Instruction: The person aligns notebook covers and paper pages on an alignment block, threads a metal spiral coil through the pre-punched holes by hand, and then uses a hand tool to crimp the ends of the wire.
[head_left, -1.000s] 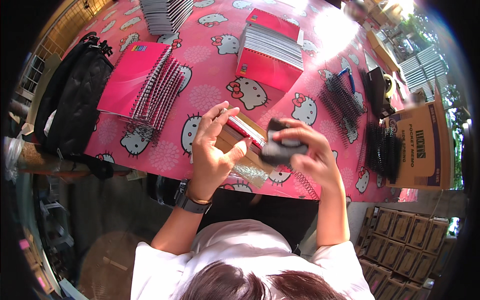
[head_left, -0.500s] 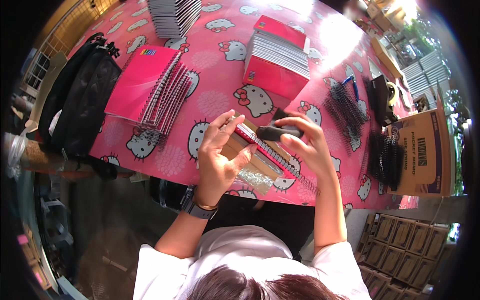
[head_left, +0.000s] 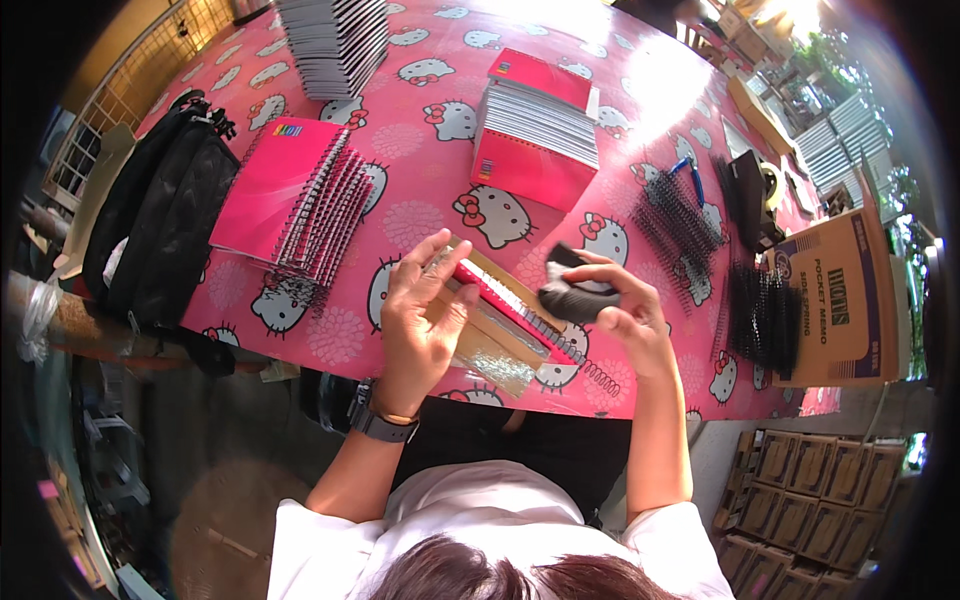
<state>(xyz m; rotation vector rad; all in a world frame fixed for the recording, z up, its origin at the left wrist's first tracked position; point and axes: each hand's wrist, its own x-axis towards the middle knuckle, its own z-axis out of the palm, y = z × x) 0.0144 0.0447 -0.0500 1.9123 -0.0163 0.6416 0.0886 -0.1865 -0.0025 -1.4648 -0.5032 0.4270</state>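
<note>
A pink notebook (head_left: 510,304) stands on edge in front of me, in or against a brown board (head_left: 483,334) with shiny clear tape at its near end. My left hand (head_left: 422,312) grips the notebook's left end between thumb and fingers. Along its upper edge runs a dark wire coil (head_left: 598,374), the loose end sticking out at the lower right. In my right hand (head_left: 632,312) is a black padded piece (head_left: 574,296) with a pale patch inside, pinched by thumb and fingers. It hovers beside the coil, apart from it; its exact kind is unclear.
Spiral notebooks are stacked at left (head_left: 290,190) and far left (head_left: 335,45); a pink box of notebooks (head_left: 533,165) stands ahead. On the right lie black coils (head_left: 680,225), blue-handled pliers (head_left: 694,175) and a cardboard box (head_left: 835,300). A black bag (head_left: 165,220) sits at the left edge.
My right hand has drawn the black padded piece away from the coil, slightly right and toward me, and tilted it. My left hand stays at the notebook's end. The whole view has shifted a little.
</note>
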